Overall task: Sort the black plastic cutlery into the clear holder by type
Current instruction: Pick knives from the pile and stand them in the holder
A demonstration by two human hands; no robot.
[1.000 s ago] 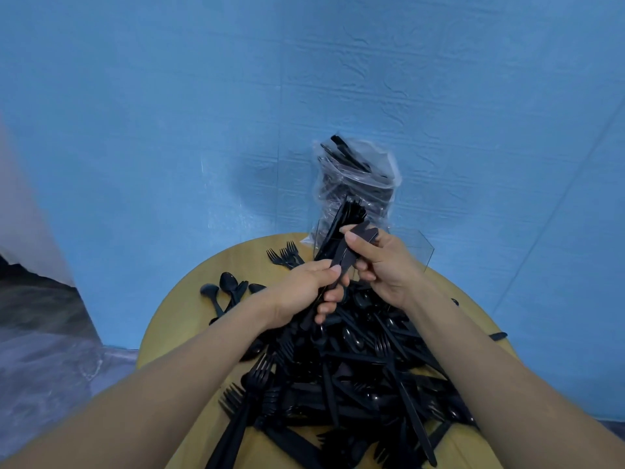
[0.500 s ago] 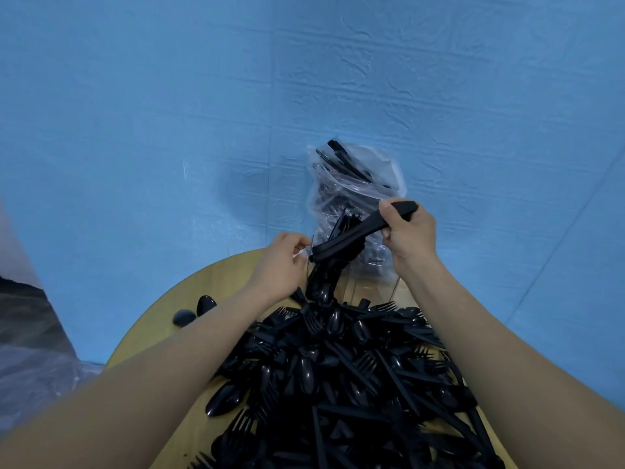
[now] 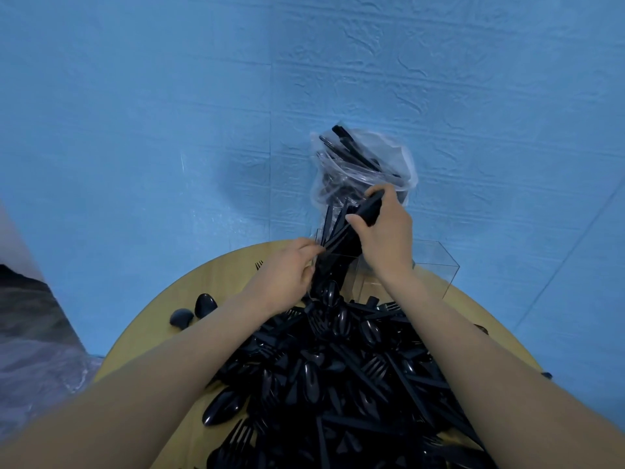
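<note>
A big heap of black plastic cutlery (image 3: 345,377) covers the round wooden table (image 3: 216,282). The clear holder (image 3: 436,265) stands at the table's far edge. My right hand (image 3: 385,231) grips a bundle of black cutlery (image 3: 370,209) by its upper end and holds it upright over the holder's left compartment, where several black pieces stand. My left hand (image 3: 287,269) pinches the handles (image 3: 333,242) of those standing pieces at the holder's left side. The holder's right compartment looks bare.
A clear plastic bag (image 3: 365,167) with more black cutlery stands behind the holder against the blue wall. Two loose spoons (image 3: 196,309) lie on the table's left part. A crumpled grey sheet (image 3: 37,333) lies on the floor at left.
My right hand has tipped its bundle from lying crosswise to upright and lowered it toward the holder's left compartment. My left hand has stayed at the holder's left side.
</note>
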